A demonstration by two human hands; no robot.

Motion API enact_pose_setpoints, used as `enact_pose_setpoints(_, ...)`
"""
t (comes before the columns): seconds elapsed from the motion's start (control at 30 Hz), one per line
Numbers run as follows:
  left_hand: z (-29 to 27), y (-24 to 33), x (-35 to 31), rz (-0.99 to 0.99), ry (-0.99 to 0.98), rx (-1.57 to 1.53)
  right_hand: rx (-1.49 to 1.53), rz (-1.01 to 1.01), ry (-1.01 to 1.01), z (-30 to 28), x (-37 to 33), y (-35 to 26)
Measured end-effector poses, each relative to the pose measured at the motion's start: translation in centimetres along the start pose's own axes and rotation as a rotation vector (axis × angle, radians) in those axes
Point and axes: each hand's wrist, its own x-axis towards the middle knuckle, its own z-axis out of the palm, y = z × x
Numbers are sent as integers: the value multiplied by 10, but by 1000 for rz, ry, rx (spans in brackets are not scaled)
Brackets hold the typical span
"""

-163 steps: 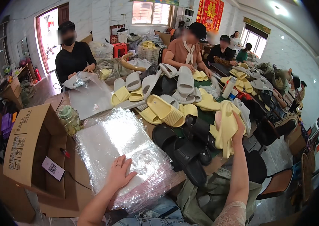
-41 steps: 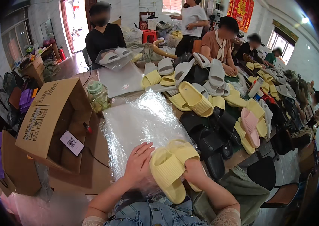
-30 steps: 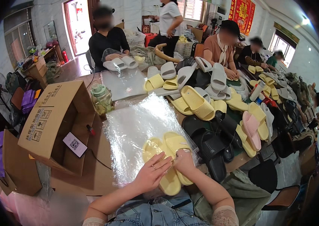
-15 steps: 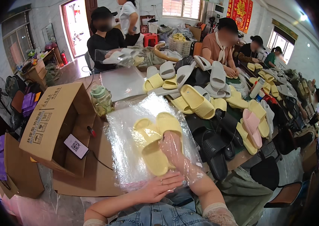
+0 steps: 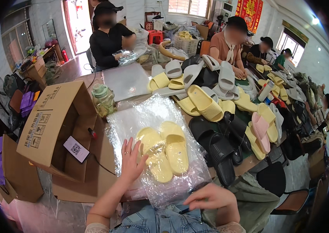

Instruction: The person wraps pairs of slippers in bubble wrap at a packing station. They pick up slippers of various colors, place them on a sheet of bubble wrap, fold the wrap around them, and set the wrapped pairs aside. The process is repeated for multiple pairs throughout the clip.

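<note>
A pair of yellow slippers [image 5: 157,157] lies side by side inside a clear plastic bag [image 5: 160,194] in front of me. The bag rests on a stack of flat clear bags [image 5: 123,120]. My left hand [image 5: 132,160] is open, its fingers spread at the left edge of the left slipper. Lower right, near the end of the bag closest to me, my right hand [image 5: 213,199] has loosely bent fingers and no visible thing in it.
An open cardboard box [image 5: 59,128] holding a phone [image 5: 76,149] stands at left, beside a green-lidded jar [image 5: 103,99]. Piled slippers [image 5: 207,103] and black slippers [image 5: 221,155] crowd the right. Across the table are co-workers [image 5: 108,42].
My right hand has come out of the bag, leaving the slippers inside, and moved toward me. My left hand has gone from the bag's near end up to the left slipper.
</note>
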Motion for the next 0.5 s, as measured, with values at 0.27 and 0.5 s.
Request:
enact_pose_setpoints(0.27,39,-7,8,-19,-15,-24,-711,120,802,-31,144,68)
enact_pose_setpoints(0.5,45,-8,-12,-26,-17,-41,-774,163,870,-11,207,119)
